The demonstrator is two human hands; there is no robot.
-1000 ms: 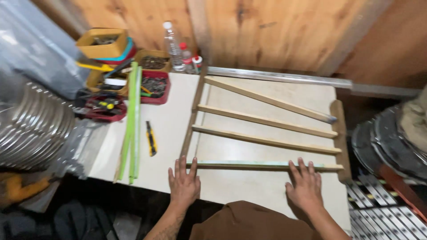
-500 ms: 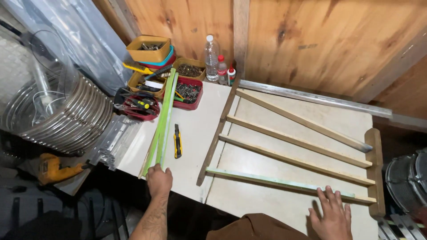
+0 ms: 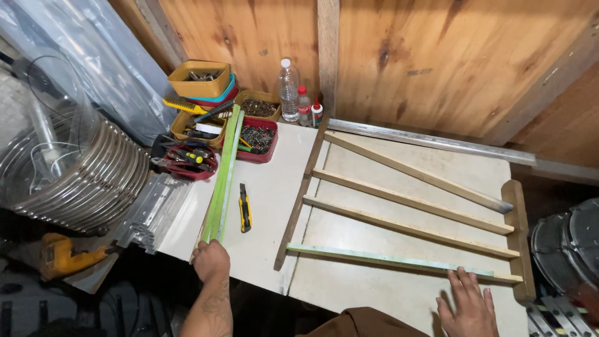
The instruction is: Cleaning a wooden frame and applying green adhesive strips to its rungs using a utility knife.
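Left hand [image 3: 211, 260] closes on the near end of the green strips [image 3: 223, 171], lying left of the yellow knife [image 3: 245, 208]; right hand [image 3: 467, 304] rests flat, fingers spread, empty, beside the wooden frame's [image 3: 409, 224] nearest slat.

We see a yellow knife [image 3: 245, 216] on the bench [image 3: 274, 187], a clear bottle [image 3: 287, 90], red trays of screws [image 3: 256, 138], and a yellow drill [image 3: 62, 254] down low.

Wood-plank wall [image 3: 437, 56] ran behind a pale desk [image 3: 374, 293]. Clear plastic sheeting [image 3: 81, 56] hung at left above a coiled metal duct [image 3: 93, 181]. Floor below was dark. Lighting even, warm.
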